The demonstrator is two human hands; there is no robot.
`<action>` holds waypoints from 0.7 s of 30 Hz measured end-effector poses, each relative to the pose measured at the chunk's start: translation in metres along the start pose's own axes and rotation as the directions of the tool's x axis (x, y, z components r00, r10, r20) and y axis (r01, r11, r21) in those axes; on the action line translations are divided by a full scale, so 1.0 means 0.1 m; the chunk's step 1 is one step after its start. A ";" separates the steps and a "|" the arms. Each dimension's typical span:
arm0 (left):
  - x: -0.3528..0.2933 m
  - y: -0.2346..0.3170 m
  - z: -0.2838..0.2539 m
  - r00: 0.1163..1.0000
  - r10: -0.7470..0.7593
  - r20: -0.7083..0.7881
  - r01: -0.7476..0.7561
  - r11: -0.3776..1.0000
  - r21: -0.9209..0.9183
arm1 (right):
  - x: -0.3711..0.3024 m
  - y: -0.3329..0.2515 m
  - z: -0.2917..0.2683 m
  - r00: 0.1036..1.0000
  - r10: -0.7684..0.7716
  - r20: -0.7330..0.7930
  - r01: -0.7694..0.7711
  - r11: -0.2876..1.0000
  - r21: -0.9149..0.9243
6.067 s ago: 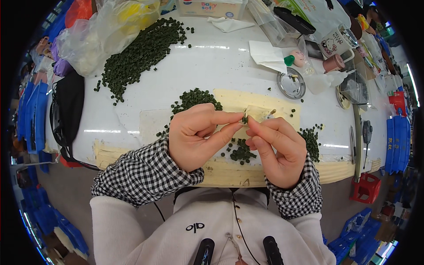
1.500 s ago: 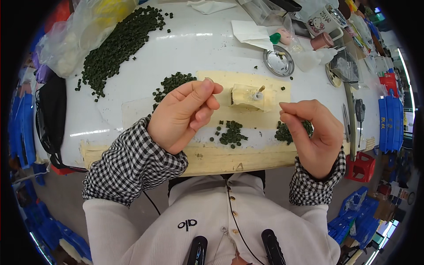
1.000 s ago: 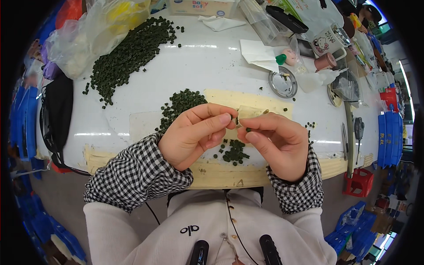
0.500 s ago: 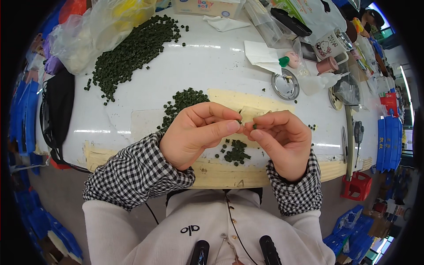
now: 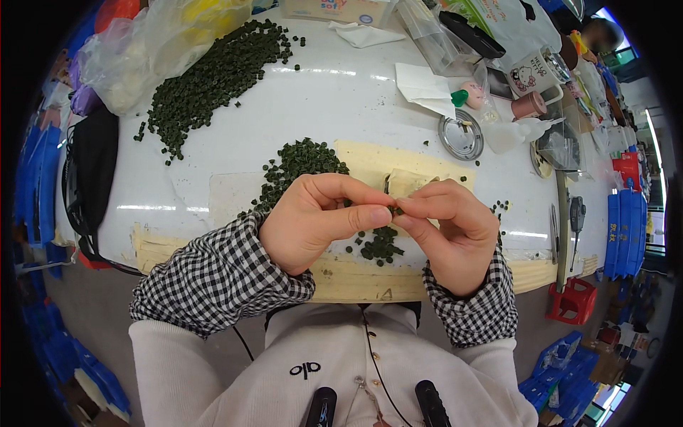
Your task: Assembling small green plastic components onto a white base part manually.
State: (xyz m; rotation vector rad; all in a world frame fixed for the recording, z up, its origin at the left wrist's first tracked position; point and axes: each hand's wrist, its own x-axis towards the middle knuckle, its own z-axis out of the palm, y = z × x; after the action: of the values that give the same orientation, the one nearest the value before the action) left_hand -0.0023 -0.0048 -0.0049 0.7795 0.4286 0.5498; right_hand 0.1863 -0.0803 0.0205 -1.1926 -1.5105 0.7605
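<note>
My left hand (image 5: 313,217) and my right hand (image 5: 455,231) meet fingertip to fingertip above the near part of the table. Each is closed in a thumb-and-finger pinch. A tiny dark green piece (image 5: 395,211) shows between the fingertips; its exact shape is mostly covered. Just beyond my left hand lies a heap of small dark green pieces (image 5: 302,162), partly hidden by that hand. A smaller group of green pieces (image 5: 381,245) sits on the table below the fingertips. Behind my right hand's fingers is a cream-coloured cloth-like pad (image 5: 409,181).
A much larger heap of green pieces (image 5: 213,75) spreads at the far left beside clear plastic bags (image 5: 117,67). To the far right stand a round metal tin lid (image 5: 460,135), a white squeeze bottle (image 5: 509,134) and a mug (image 5: 530,75). Tweezers (image 5: 554,233) lie at the right edge.
My hands have come together; the fingertips, apart before with a green bit at each, now touch. My right hand has shifted slightly to the left.
</note>
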 end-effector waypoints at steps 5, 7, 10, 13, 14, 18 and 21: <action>0.00 -0.02 -0.02 1.000 0.026 0.015 -0.026 1.000 0.007 | -0.01 0.01 0.00 1.000 0.025 0.015 -0.025 0.999 0.028; 0.01 -0.01 -0.03 0.999 0.028 0.036 -0.028 1.000 0.009 | -0.02 0.00 -0.01 0.999 0.038 0.024 -0.039 0.999 0.022; 0.03 -0.01 -0.01 0.998 0.048 0.051 -0.049 0.999 0.015 | -0.01 -0.05 -0.03 0.999 0.026 0.047 -0.024 0.999 -0.028; 0.03 -0.01 -0.02 0.999 0.025 0.036 -0.026 0.999 0.039 | -0.03 -0.06 -0.04 0.998 0.001 0.062 0.003 0.998 -0.064; 0.03 -0.01 -0.03 1.000 0.008 0.028 -0.010 0.999 0.049 | -0.03 -0.06 -0.04 0.998 0.003 0.063 0.002 0.998 -0.067; 0.01 0.05 0.00 1.000 0.014 -0.002 -0.013 0.989 0.148 | -0.01 -0.07 -0.03 0.998 0.014 0.056 -0.011 0.998 -0.064; 0.00 0.09 0.04 0.980 0.197 -0.041 -0.168 0.913 0.373 | -0.02 -0.04 0.01 1.000 0.015 -0.002 -0.015 0.999 -0.044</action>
State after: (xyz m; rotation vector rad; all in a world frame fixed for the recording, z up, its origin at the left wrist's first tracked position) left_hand -0.0033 -0.0019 0.0045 1.1711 0.5428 0.6864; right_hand 0.1840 -0.0829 0.0229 -1.2386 -1.5257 0.7393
